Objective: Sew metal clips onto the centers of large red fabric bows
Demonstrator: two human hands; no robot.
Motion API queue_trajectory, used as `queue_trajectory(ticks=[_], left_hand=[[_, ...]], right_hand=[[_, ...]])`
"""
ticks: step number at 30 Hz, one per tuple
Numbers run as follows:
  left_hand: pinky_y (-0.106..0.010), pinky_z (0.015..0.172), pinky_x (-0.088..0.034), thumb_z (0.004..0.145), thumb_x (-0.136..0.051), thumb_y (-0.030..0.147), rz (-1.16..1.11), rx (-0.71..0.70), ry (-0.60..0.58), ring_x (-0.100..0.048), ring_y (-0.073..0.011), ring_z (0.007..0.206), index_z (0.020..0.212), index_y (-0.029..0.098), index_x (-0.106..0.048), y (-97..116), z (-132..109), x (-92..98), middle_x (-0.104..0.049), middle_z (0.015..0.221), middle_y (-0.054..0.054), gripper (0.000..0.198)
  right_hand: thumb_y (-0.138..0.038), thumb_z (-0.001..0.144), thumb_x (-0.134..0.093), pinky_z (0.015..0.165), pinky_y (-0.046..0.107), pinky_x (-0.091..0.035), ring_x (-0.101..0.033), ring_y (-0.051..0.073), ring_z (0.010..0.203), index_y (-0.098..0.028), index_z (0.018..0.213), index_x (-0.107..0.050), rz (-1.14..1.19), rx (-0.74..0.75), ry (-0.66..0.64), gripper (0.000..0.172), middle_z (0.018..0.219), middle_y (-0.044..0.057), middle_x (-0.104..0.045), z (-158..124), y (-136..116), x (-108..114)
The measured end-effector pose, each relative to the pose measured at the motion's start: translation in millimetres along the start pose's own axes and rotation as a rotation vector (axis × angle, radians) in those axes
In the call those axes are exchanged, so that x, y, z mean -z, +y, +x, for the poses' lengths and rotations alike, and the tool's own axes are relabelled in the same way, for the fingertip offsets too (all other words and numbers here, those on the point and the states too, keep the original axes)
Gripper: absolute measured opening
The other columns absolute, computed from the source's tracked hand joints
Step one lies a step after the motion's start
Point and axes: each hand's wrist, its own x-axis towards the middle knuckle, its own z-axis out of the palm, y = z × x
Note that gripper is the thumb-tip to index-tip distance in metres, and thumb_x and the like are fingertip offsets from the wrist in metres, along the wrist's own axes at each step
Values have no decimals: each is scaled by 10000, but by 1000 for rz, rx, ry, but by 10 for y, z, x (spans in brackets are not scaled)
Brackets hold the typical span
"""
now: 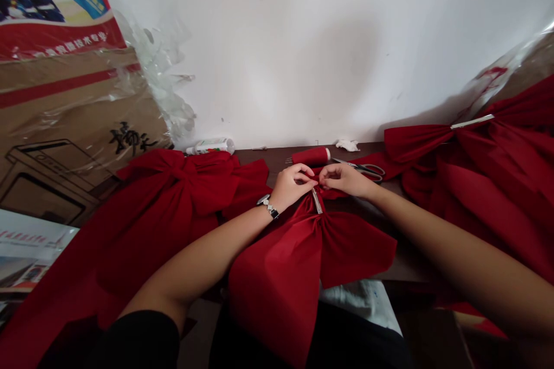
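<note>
A red cloth bow hangs over the front of the dark table, gathered at its middle by a silver metal clip. Just above the clip, my left hand is closed in a pinch on the bow's gathered red cloth, with a watch at its wrist. My right hand pinches at the same spot from the other side, fingertips close to those of the left. Any thread or needle between the fingers is too small to make out. Behind the hands lie a red thread spool and scissors.
Another red bow lies at left, and more red cloth with a clip is heaped at right. A white bottle and crumpled tissue sit by the white wall. A cardboard box stands left.
</note>
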Motion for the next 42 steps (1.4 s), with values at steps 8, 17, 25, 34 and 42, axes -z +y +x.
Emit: queue_trajectory(ticks=[8,17,25,34,42], left_hand=[[-259,759,-482,719,-686,195,-157,44,-104,-652,-123,685,955,139,-605,-83,58,41,-684,707,-14,255],[-227,745,-442,732,-612,155,158,-55,-153,-633,-118,695,974,171,-627,33,66,142,-685,715,13,243],[-210,695,-418,697,-595,131,221,-48,-212,-609,-108,663,933,169,-645,12,98,180,-682,688,29,244],[-222,653,-420,673,-592,113,178,-21,-217,-589,-110,626,875,165,-656,-33,96,145,-667,667,21,219],[-245,773,-449,758,-624,175,-304,73,-188,-612,-111,768,936,139,-640,21,40,53,-653,773,-16,182]], right_hand=[[-219,695,-547,663,258,-405,-518,111,635,-153,708,-590,-100,77,-58,80,681,-3,-591,-22,-36,62],[-185,685,-509,588,234,-371,-481,107,621,-153,720,-575,-417,102,-279,81,713,1,-565,-89,-191,236],[-121,667,-513,683,250,-421,-517,126,720,-146,729,-589,-528,209,-422,101,839,43,-568,-117,-241,218],[-74,624,-519,655,251,-406,-502,127,693,-160,683,-602,-551,240,-516,133,814,30,-560,-153,-290,147],[-142,697,-459,600,241,-379,-481,112,610,-165,728,-536,-386,39,-384,86,682,-14,-543,-123,-230,183]])
